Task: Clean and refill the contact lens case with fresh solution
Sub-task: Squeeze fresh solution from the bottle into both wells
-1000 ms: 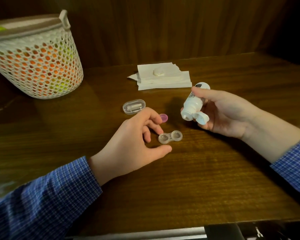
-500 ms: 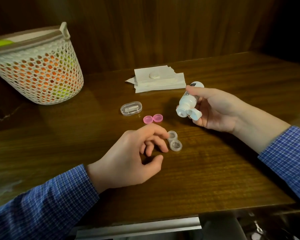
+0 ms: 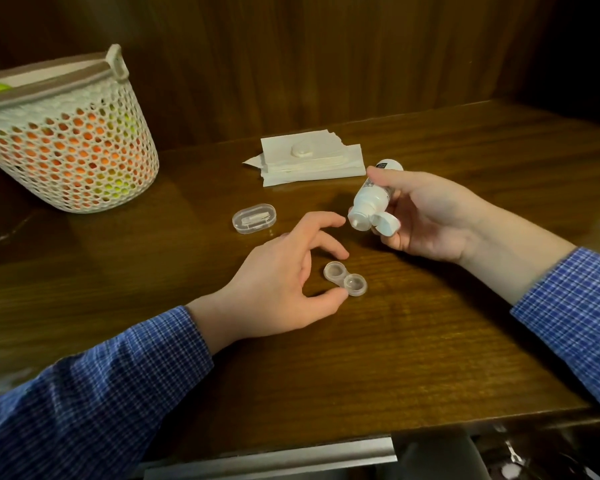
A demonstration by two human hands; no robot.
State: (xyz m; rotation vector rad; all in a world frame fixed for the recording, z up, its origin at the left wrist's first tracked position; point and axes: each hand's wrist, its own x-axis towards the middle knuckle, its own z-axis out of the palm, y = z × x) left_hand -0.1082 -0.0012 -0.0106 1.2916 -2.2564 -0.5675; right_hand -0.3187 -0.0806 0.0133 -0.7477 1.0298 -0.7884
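The clear two-well lens case (image 3: 345, 279) lies open on the wooden table (image 3: 413, 341), without its caps. My left hand (image 3: 281, 282) arches beside it; the thumb tip touches the case's near well, while the spread, bent fingers hover just behind the far well without touching it. My right hand (image 3: 430, 216) grips a small white solution bottle (image 3: 373, 199) tilted nozzle-down to the left. Its flip cap (image 3: 385, 225) hangs open, and the nozzle is above and behind the case. The pink caps are hidden behind my left hand.
A clear oval box (image 3: 254, 218) lies behind my left hand. A stack of white tissues (image 3: 326, 166) with a small white lump (image 3: 302, 151) sits at the back. A white mesh basket (image 3: 66, 150) stands far left. The table's front edge (image 3: 326, 441) is near me.
The lens case has turned from nearly upright to a diagonal. My left hand has spread and shifted back, covering the pink caps. The bottle stays tilted in my right hand.
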